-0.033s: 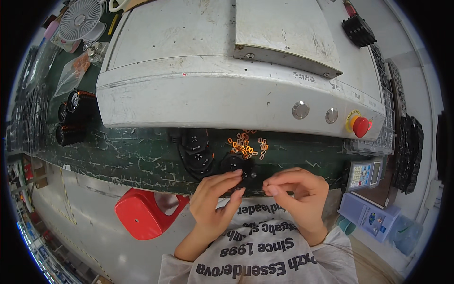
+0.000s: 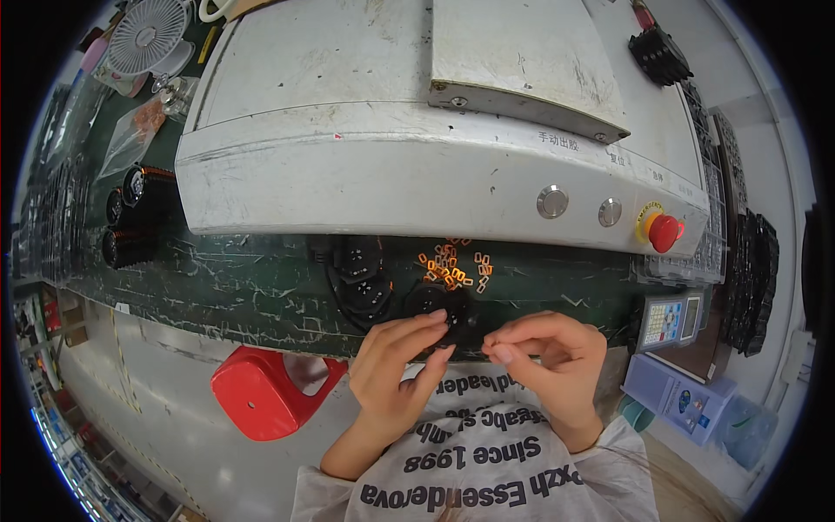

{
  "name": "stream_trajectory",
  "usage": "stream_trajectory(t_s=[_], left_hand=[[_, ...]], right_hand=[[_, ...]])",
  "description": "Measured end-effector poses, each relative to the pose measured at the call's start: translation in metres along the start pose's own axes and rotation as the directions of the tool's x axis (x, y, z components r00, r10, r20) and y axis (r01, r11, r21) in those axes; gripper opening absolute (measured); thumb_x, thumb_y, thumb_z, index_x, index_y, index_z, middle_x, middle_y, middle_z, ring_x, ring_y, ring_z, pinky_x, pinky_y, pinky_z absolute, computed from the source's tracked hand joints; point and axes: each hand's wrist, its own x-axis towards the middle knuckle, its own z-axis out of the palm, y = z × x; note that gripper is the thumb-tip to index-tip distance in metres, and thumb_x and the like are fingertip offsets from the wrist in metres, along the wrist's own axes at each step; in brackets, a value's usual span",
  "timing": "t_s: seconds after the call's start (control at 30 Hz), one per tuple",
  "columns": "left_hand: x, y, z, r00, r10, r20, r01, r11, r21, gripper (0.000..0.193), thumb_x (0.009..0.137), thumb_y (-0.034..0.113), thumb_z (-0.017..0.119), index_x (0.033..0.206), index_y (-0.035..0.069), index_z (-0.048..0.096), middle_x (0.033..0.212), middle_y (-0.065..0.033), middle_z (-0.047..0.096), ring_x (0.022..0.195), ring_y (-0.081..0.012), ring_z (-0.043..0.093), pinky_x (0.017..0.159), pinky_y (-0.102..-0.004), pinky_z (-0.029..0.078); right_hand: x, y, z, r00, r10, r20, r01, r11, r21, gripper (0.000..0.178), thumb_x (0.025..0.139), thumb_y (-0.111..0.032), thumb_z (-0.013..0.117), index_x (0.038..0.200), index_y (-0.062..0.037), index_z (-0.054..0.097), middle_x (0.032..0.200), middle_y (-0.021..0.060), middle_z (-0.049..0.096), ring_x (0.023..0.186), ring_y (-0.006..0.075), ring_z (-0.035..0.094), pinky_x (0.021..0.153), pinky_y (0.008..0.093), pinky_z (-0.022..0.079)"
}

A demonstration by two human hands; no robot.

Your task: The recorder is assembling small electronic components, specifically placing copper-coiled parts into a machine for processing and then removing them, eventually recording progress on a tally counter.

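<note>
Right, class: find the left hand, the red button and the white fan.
Left hand (image 2: pixel 389 361), head view: back of hand.
Red button (image 2: pixel 665 234), head view: its cap.
White fan (image 2: pixel 146 36), head view: its hub.

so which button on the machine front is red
The rightmost button, protruding from a yellow collar; the two silver buttons to its left are flatter.

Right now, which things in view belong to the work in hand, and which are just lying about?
Likely in the work: black part, held by left hand; orange pieces, lying close by; right hand, fingertips pinched, contents unclear.

Likely just lying about: fan; red stool; blue box.
</note>
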Motion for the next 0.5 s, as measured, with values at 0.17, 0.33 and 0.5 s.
stream_trajectory(t_s=[0.17,0.33,0.5], left_hand=[[0.007,0.007,0.005,0.992,0.123,-0.042,-0.118,0.988,0.102,0.028,0.066,-0.006,0.076,0.092,-0.001,0.068,0.097,-0.0146,0.070,0.083,-0.0273,0.066,0.074,-0.0321,0.052],[0.008,0.008,0.007,0.989,0.147,-0.020,-0.144,0.984,0.103,0.030,0.065,-0.005,0.078,0.092,-0.001,0.069,0.096,-0.0134,0.070,0.082,-0.0250,0.065,0.072,-0.0313,0.052],[0.009,0.007,0.006,0.985,0.174,-0.012,-0.171,0.977,0.130,0.030,0.064,-0.004,0.079,0.092,-0.001,0.069,0.097,-0.0125,0.070,0.082,-0.0248,0.065,0.071,-0.0310,0.052]], right_hand=[[0.000,-0.004,0.001,0.991,0.133,-0.033,-0.124,0.972,0.199,0.014,0.077,0.014,0.067,0.088,0.0074,0.065,0.095,0.0189,0.066,0.086,0.0241,0.070,0.079,0.0325,0.059],[0.005,0.013,-0.003,0.995,-0.059,0.081,0.046,0.986,0.161,0.018,0.078,0.013,0.069,0.095,0.0081,0.066,0.120,0.0147,0.049,0.107,0.0235,0.062,0.094,0.0335,0.056],[0.008,0.010,0.000,0.996,-0.058,0.064,0.051,0.992,0.117,0.018,0.078,0.012,0.070,0.095,0.0073,0.067,0.119,0.0139,0.050,0.105,0.0215,0.062,0.093,0.0323,0.056]])
